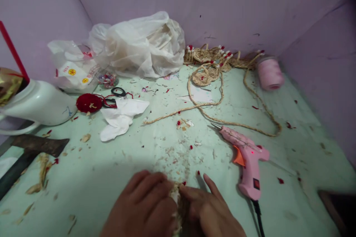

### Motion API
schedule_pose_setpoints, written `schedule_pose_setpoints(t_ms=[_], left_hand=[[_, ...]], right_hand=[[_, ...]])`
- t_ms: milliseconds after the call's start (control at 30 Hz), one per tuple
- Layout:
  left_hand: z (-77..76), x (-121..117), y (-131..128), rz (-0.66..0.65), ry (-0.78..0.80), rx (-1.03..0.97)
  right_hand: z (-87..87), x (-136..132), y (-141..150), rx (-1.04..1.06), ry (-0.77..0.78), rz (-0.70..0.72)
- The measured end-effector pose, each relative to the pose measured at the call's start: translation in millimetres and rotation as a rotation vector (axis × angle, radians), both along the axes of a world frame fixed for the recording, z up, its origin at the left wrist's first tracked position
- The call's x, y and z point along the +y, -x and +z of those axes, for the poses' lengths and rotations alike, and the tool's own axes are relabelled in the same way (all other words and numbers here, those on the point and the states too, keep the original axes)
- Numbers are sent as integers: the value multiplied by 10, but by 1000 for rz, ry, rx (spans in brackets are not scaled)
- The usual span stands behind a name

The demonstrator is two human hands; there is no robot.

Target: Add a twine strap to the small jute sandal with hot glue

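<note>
At the bottom middle, my left hand [143,205] and my right hand [213,211] press together on a small pale fibrous piece [176,194] that looks like jute or husk. Both hands have their fingers curled round it, and most of it is hidden between them. My right index finger points forward along the table. A pink glue gun [244,155] lies just right of my right hand, its nozzle pointing up-left and a red light showing on its handle.
On the pale green table [292,126] lie a jute rope [222,111], coiled rope pieces with red tips [211,59], a pink thread spool [269,73], a plastic bag [141,46], black scissors [118,92], a red yarn ball [89,103], white tissue [122,116], a white jug [36,102] and a hatchet-like tool [33,148].
</note>
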State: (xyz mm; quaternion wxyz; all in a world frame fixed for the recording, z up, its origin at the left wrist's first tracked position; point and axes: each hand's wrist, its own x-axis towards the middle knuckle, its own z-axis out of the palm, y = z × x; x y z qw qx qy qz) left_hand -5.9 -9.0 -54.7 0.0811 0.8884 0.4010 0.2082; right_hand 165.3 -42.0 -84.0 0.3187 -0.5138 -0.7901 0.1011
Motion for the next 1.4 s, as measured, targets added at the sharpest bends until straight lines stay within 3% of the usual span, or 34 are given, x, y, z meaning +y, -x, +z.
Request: schedule_pose_setpoints(t_ms=[67,133,267,400,533,733,867,967,1133,1300,1400], left_hand=[[94,38,77,101,11,5],[134,51,137,91,18,4],[42,-3,121,-33,22,76],[-25,-67,21,44,63,131],[91,-80,-37,66,177,166],[227,-134,-113,233,299,332],[201,-215,-166,346,268,394],[220,-256,-218,399,290,417],[279,-245,-211,360,430,358],[297,-224,-32,327,472,129],[286,-211,64,224,512,12]], right_hand=[[-8,21,-76,31,0,26],[2,35,-122,36,1,55],[46,1,-107,46,74,-25],[75,-39,-88,105,147,-132],[92,-5,-168,60,55,-95],[41,-91,-278,89,117,-298],[39,-189,-227,168,199,-257],[63,-191,-172,182,188,-140],[58,-142,-138,136,185,24],[36,-161,-143,212,193,-101],[59,-181,-122,190,178,-41]])
